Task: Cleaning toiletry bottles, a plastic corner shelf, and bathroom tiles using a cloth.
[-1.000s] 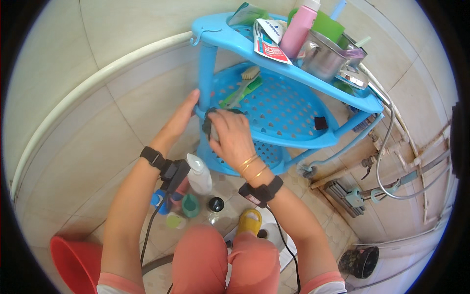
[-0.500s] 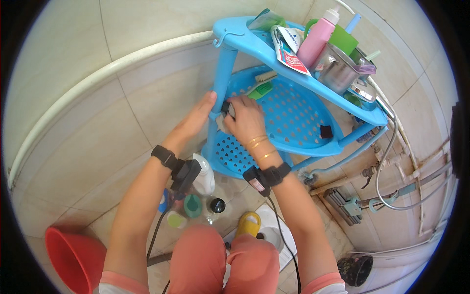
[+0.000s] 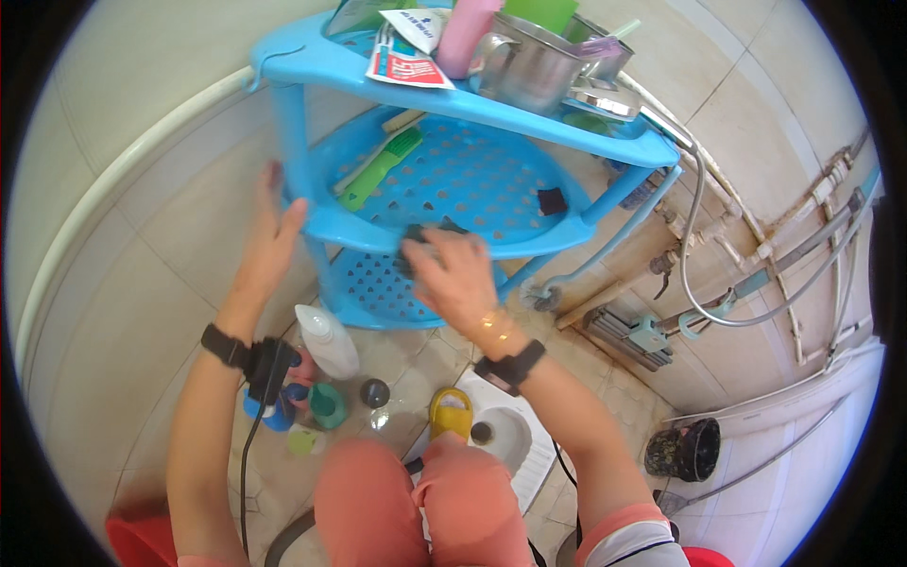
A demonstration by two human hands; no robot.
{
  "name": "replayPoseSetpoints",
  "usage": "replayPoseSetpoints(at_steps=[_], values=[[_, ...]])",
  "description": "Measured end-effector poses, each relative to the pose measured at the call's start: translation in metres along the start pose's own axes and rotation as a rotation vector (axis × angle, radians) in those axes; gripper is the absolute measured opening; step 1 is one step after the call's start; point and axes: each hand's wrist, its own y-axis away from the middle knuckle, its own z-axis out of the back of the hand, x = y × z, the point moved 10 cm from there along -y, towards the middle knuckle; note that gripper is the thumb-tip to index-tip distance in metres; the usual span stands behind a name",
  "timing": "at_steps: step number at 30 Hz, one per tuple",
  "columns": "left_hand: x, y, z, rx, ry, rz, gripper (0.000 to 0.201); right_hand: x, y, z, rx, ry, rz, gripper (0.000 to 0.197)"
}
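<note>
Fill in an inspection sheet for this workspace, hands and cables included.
Surface: perforated middle shelf of a blue rack.
Things in use: dark pad, blurred, at the shelf's front rim.
Clutter: green brush-like item and dark square piece on that shelf; packet, pink bottle and metal mug on the top shelf; white bottle below.
Hands: right hand grips the pad; left hand open by the rack's left post, contact unclear.
Cables: black cable runs down from the left wrist device.
Surroundings: tiled wall, squat toilet, grey hose, black bucket at right, red container lower left, partly cut off.
</note>
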Motion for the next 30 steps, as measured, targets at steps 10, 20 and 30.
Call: replayPoseSetpoints(at_steps=[10,20,30], values=[[-0.106,0.049,-0.127,0.369,-0.494,-0.687,0.042,-0.155,0.094,0.058,-0.084,0.095,-0.403,0.052],[-0.08,0.051,-0.141,0.383,-0.672,-0.578,0.044,-0.074,0.067,0.02,-0.17,-0.03,-0.359,0.056],[-0.029,0.082,-0.002,0.403,-0.519,-0.392,0.03,-0.032,0.108,-0.035,0.183,-0.296,-0.221,0.051]])
